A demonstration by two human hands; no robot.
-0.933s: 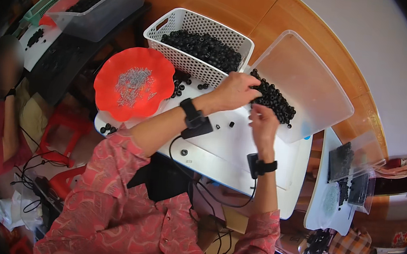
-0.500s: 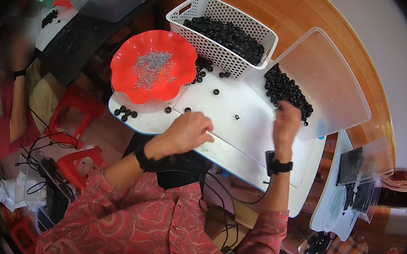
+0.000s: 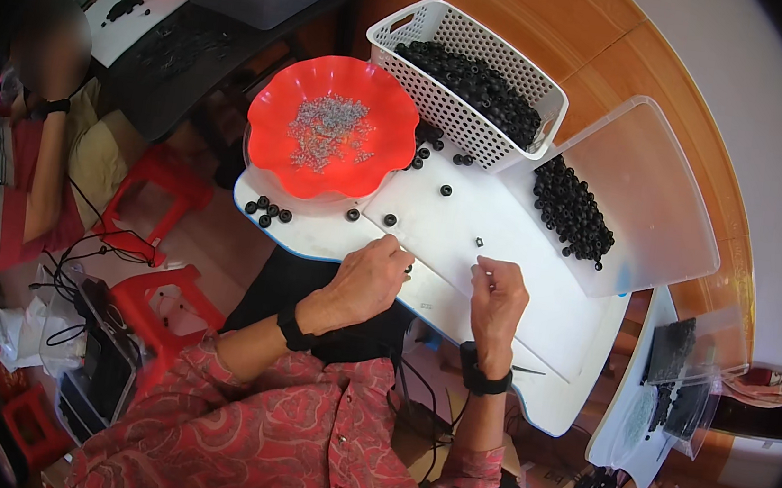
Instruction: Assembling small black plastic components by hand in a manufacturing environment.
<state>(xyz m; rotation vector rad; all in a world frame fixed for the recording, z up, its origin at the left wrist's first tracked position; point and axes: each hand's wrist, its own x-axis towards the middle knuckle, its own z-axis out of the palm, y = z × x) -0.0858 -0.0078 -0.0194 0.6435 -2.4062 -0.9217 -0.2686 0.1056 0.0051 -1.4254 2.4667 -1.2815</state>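
Note:
My left hand [image 3: 366, 281] is closed over the front of the white table, and the edge of a small black round part [image 3: 408, 269] shows at its fingertips. To its right, my right hand [image 3: 499, 303] is held in a pinch; whatever is between the fingertips is too small to make out. Just beyond the right fingertips lies a tiny dark ring-like piece [image 3: 479, 242]. Single black round parts, such as one black bead-like part [image 3: 390, 220], sit on the table beyond my left hand. A red wavy-rimmed bowl [image 3: 265, 126] holds many small clear or grey pieces.
A white perforated basket [image 3: 460, 129] full of black parts stands at the back. Right of it, a clear bin [image 3: 667, 206] lies tilted, with black parts [image 3: 571, 211] spilling at its mouth. A thin dark tool [image 3: 527, 370] rests by my right wrist. Another person [image 3: 31, 178] sits at left.
My right hand has drawn back from the pile of black parts toward my left hand, its fingers now pinched. The view has shifted slightly; the containers stay put.

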